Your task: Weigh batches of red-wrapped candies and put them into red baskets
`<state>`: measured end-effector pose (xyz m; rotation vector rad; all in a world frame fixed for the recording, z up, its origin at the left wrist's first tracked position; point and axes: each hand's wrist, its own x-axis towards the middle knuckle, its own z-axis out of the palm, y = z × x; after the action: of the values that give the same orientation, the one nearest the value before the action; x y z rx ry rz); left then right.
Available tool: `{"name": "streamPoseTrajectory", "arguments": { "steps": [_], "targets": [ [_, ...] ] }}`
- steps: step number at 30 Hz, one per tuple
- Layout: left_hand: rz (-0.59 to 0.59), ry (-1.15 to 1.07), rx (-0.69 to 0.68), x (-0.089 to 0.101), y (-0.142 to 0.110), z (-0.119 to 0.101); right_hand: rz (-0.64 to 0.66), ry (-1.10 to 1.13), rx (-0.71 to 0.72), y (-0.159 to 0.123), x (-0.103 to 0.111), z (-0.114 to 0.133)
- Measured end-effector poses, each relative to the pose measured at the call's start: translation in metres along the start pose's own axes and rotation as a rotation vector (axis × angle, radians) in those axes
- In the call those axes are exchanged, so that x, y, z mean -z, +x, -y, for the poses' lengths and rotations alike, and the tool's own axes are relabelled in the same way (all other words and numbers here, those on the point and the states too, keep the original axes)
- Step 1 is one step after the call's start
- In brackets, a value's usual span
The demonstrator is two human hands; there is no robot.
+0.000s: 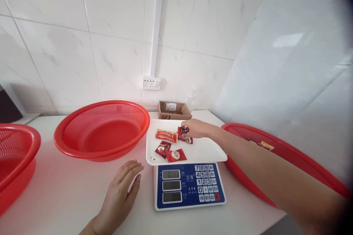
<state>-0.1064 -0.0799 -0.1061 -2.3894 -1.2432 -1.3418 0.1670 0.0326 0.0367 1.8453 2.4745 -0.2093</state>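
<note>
My right hand (194, 127) reaches over the white tray (205, 152) of a digital scale (190, 187), fingers closed on a small dark red wrapped snack (184, 129). Just below the fingertips lies another red-and-brown snack packet (186, 138). To its left is a longer red and gold packet (167, 135). Nearer the tray's front edge are a dark red packet (162, 149) and a bright red packet (175, 155) with a pale round label. My left hand (120, 191) hovers or rests left of the scale, fingers apart and holding nothing; contact with the table cannot be made out.
A red plastic basket (102, 152) stands left of the scale, with another red basket (19, 183) at the far left. On the right, a red basket (250, 180) holds some packets, partly behind my forearm. A cardboard box (175, 109) sits by the tiled wall below a socket (151, 83).
</note>
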Motion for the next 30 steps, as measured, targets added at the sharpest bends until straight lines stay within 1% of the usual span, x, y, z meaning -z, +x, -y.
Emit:
{"name": "streamPoseTrajectory", "arguments": {
  "steps": [3, 5, 7, 9, 10, 11, 12, 14, 16, 19, 21, 24, 26, 27, 30],
  "targets": [
    [0.010, -0.010, 0.008, 0.000, -0.001, 0.001, -0.003, 0.035, 0.014, 0.011, 0.011, 0.009],
    [0.009, -0.013, 0.009, 0.000, -0.002, 0.001, 0.000, 0.099, 0.052, 0.020, 0.018, 0.023],
    [0.012, -0.008, 0.006, 0.000, -0.002, 0.001, -0.040, 0.283, 0.131, 0.029, 0.026, 0.039],
    [0.009, 0.001, 0.004, 0.001, -0.001, 0.002, -0.121, 0.489, 0.196, 0.035, 0.031, 0.055],
    [0.002, 0.004, 0.004, 0.001, 0.000, 0.002, -0.150, 0.536, 0.212, 0.037, 0.032, 0.060],
    [-0.004, 0.006, 0.006, 0.002, 0.001, 0.003, -0.145, 0.512, 0.217, 0.038, 0.032, 0.065],
    [-0.009, 0.007, 0.008, 0.002, 0.001, 0.003, -0.106, 0.426, 0.214, 0.038, 0.031, 0.067],
    [-0.016, 0.009, 0.011, 0.002, 0.002, 0.004, 0.014, 0.224, 0.208, 0.036, 0.023, 0.066],
    [-0.016, 0.013, 0.011, 0.002, 0.001, 0.004, 0.111, 0.109, 0.195, 0.032, 0.011, 0.061],
    [0.006, 0.013, 0.018, 0.000, 0.000, 0.003, 0.144, 0.067, 0.151, 0.027, -0.005, 0.055],
    [0.018, 0.009, 0.018, 0.000, -0.001, 0.003, 0.139, 0.055, 0.117, 0.025, -0.007, 0.055],
    [0.013, 0.000, 0.016, 0.000, -0.001, 0.003, 0.113, 0.079, 0.095, 0.028, 0.000, 0.063],
    [0.011, -0.001, 0.022, 0.000, 0.000, 0.004, 0.069, 0.136, 0.124, 0.035, 0.011, 0.070],
    [0.011, 0.001, 0.023, 0.001, 0.000, 0.004, 0.024, 0.217, 0.151, 0.039, 0.017, 0.073],
    [0.007, 0.018, 0.019, 0.002, 0.001, 0.006, -0.167, 0.555, 0.242, 0.050, 0.034, 0.076]
  ]
}}
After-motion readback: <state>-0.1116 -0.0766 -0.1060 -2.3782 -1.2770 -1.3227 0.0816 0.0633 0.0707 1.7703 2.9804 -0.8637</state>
